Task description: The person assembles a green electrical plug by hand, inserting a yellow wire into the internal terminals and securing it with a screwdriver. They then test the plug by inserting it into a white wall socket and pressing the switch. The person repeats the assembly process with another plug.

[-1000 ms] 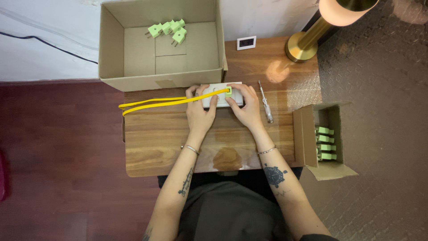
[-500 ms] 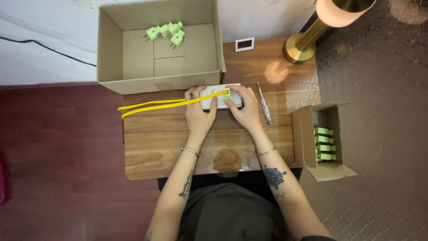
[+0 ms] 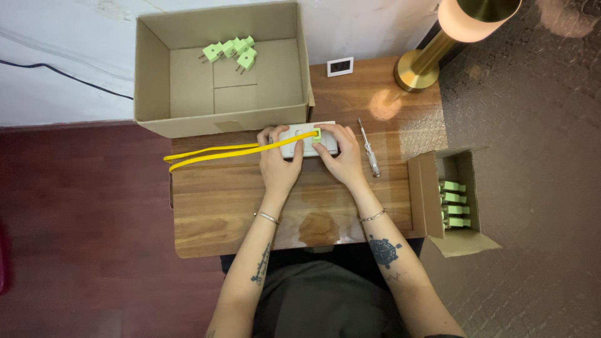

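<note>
A white power strip (image 3: 293, 148) lies on the wooden table (image 3: 213, 206), near its far edge. A light green plug (image 3: 317, 133) with a yellow cable (image 3: 213, 154) sits on the strip, and the cable runs left off the table's edge. My left hand (image 3: 279, 164) grips the strip's left part, fingers over the cable. My right hand (image 3: 339, 156) holds the strip's right end, with its fingers at the green plug.
A large open cardboard box (image 3: 181, 100) behind the strip holds several green plugs (image 3: 230, 51). A small open box (image 3: 432, 200) at the right holds more green plugs (image 3: 454, 204). A screwdriver (image 3: 369, 156), a brass lamp base (image 3: 416, 72) and a small white socket plate (image 3: 340, 66) lie nearby.
</note>
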